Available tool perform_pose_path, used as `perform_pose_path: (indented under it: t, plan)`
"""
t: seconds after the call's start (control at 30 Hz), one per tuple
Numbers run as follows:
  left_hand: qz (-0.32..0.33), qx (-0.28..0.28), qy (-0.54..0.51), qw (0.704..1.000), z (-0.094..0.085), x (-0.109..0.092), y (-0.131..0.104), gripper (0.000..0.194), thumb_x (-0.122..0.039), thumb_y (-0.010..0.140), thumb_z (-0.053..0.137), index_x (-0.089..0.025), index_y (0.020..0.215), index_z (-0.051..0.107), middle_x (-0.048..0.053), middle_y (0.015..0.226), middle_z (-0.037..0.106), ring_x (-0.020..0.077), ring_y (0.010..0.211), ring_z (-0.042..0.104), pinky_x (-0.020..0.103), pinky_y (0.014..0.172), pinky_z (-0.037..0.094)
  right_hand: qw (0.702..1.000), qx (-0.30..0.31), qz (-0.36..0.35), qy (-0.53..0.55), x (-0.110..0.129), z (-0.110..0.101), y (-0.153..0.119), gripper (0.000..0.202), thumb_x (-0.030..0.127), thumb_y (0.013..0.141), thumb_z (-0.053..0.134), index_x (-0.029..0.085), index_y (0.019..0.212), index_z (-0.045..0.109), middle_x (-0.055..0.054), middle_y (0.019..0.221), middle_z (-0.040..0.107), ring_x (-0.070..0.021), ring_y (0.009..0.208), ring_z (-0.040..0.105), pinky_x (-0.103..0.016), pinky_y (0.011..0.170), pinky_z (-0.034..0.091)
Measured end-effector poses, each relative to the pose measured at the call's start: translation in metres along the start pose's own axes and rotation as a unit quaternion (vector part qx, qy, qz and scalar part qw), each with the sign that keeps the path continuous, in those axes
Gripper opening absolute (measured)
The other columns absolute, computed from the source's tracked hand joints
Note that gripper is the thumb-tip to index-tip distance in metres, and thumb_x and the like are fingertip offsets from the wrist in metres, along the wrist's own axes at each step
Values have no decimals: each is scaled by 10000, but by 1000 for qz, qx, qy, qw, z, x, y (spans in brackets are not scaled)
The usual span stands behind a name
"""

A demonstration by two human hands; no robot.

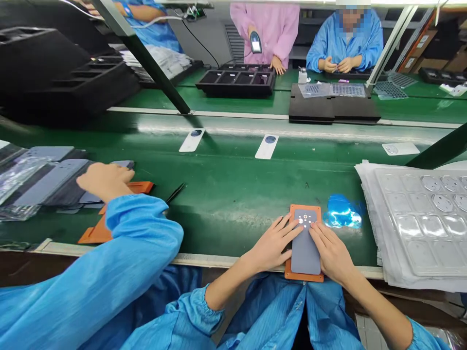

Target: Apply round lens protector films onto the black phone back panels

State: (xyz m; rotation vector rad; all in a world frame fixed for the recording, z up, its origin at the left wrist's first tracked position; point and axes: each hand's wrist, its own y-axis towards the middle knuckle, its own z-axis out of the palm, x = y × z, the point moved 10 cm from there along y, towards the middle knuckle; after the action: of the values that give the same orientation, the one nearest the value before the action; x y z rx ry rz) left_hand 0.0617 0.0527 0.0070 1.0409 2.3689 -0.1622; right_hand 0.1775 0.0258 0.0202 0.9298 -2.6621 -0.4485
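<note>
A grey phone back cover with small holes near its top lies in an orange fixture at the table's front edge. My left hand rests on the cover's left side, its fingers stretched out and spread toward the holes. From the right, my right hand lies with extended fingertips on the cover's upper right. Neither hand is wrapped round anything. Just right of the fixture is a crumpled piece of blue film.
At left, a co-worker's hand reaches over grey covers and another orange fixture. Tweezers lie nearby. White cards lie along the middle. A clear tray of round parts sits at right. People work across the table.
</note>
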Motion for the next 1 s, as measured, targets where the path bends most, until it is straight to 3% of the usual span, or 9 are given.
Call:
perform_pose_path:
  t: [0.1, 0.17, 0.3, 0.37, 0.47, 0.57, 0.8, 0.9, 1.0]
  plan:
    - [-61, -92, -158, 981, -16, 14, 5, 779, -156, 829, 644, -247, 1530, 318, 118, 1598, 336, 301, 1511, 216, 549, 1207, 255, 990, -66, 37, 121, -12, -16, 0, 442, 98, 930, 440, 185, 1321, 627, -139, 1324, 648, -284, 1257, 596, -474, 1041, 529]
    - [-128, -191, -294, 928, -27, 25, 8, 720, -204, 815, 697, -233, 1475, 410, 131, 1531, 441, 286, 1428, 400, 492, 1175, 339, 946, -116, 111, 281, -30, -26, 0, 359, 191, 955, 516, 239, 1279, 662, -101, 1268, 687, -271, 1173, 655, -457, 1004, 558]
    - [-159, -262, -474, 826, -32, 10, 20, 253, -309, 854, 689, -148, 1049, 673, 102, 1031, 731, 215, 950, 699, 348, 895, 549, 684, -228, 296, 627, -62, -12, -11, 197, 257, 910, 655, 252, 1094, 726, -45, 1028, 765, -218, 915, 734, -398, 839, 624]
    - [-140, -285, -441, 840, -44, -8, 21, 160, -304, 877, 670, -145, 871, 683, 66, 850, 724, 177, 805, 683, 292, 785, 544, 554, -244, 325, 727, -60, 3, -13, 192, 243, 847, 735, 248, 1039, 728, -33, 992, 767, -199, 884, 728, -362, 788, 626]
    - [-91, -335, -322, 881, -71, -33, 15, 99, -242, 869, 693, -159, 819, 677, 38, 785, 704, 149, 738, 650, 258, 724, 514, 462, -240, 330, 788, -59, 19, -16, 192, 223, 785, 784, 252, 966, 727, -18, 940, 761, -168, 840, 713, -322, 771, 611]
    - [-34, -350, -246, 903, -87, -53, 12, 27, -187, 884, 683, -166, 872, 671, 42, 819, 714, 149, 754, 663, 257, 725, 524, 493, -231, 308, 780, -66, 23, -21, 94, 256, 818, 735, 265, 903, 694, -4, 862, 717, -156, 783, 683, -326, 761, 593]
    - [92, -360, -112, 922, -90, -88, 13, 132, -76, 923, 551, -160, 989, 629, 76, 887, 690, 179, 825, 654, 323, 768, 561, 786, -162, 192, 565, -69, 6, -17, 332, 305, 967, 280, 266, 1171, 538, -76, 813, 577, -275, 822, 637, -450, 699, 538]
    - [122, -383, -76, 913, -90, -96, 10, 196, -29, 904, 527, -148, 1036, 610, 86, 897, 686, 193, 854, 655, 344, 774, 574, 821, -149, 177, 522, -66, 4, -16, 401, 266, 940, 278, 256, 1292, 473, -85, 823, 561, -291, 820, 612, -451, 705, 516]
    - [120, -378, -67, 916, -90, -96, 11, 188, -43, 911, 536, -154, 1043, 611, 83, 913, 697, 193, 863, 673, 352, 796, 582, 803, -159, 189, 542, -69, 2, -16, 388, 283, 946, 249, 259, 1253, 485, -74, 789, 529, -294, 810, 605, -454, 699, 510]
